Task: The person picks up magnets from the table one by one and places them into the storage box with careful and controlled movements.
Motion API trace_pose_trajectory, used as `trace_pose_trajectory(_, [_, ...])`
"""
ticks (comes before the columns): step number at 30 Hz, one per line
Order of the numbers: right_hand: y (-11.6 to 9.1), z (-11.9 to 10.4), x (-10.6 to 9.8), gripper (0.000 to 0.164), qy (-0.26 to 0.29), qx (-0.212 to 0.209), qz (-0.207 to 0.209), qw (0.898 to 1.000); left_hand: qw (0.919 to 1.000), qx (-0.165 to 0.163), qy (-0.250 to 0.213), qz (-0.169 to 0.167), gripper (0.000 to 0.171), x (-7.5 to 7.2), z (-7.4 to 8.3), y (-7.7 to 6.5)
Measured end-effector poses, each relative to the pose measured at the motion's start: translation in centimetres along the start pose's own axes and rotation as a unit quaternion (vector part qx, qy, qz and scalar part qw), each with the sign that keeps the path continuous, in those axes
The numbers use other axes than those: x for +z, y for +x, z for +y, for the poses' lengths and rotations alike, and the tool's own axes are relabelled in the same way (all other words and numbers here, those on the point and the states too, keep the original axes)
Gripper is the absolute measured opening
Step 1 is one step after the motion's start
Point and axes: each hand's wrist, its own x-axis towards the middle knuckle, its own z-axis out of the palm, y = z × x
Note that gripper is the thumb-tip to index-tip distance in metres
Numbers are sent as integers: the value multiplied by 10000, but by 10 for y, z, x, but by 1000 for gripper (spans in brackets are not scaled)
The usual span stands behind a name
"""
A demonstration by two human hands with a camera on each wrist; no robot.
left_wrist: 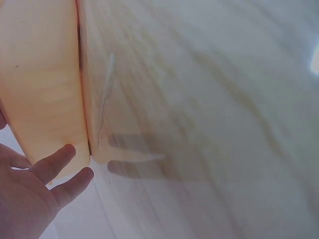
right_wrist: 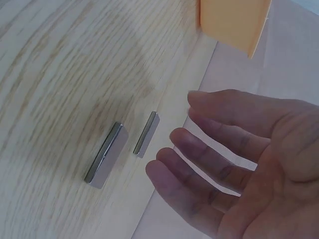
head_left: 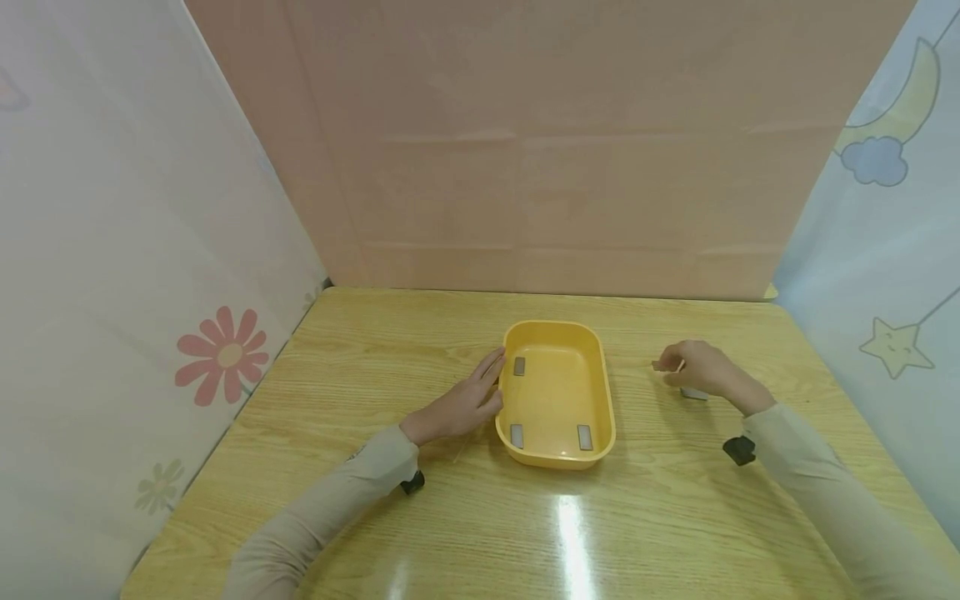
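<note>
A yellow rectangular tray (head_left: 555, 458) with rounded corners stands on the table, three small flat grey rectangular pieces inside it, one being the piece (head_left: 584, 437) at its near right corner. Against the tray's left wall lies my left hand (head_left: 468, 402), its fingers fairly straight; the left wrist view shows fingertips at the wall (left_wrist: 45, 89). To the right of the tray, my right hand (head_left: 701, 367) hovers low with loosely bent fingers and nothing between them. Two more grey pieces lie close by on the table: a nearer, larger-looking one (right_wrist: 104, 157) and a farther one (right_wrist: 146, 135).
The wood-grain table (head_left: 360, 358) ends at a tan backdrop (head_left: 555, 167). Patterned curtains hang on both sides, with a red flower (head_left: 228, 356) on the left one and a star (head_left: 897, 347) on the right one.
</note>
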Motion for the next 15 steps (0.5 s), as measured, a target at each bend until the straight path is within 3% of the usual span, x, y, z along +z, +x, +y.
trace_pose_trajectory(15, [-11,15,-5,19,63,156,-337,9993,9999,-52,-102,-20,63,0,0,0])
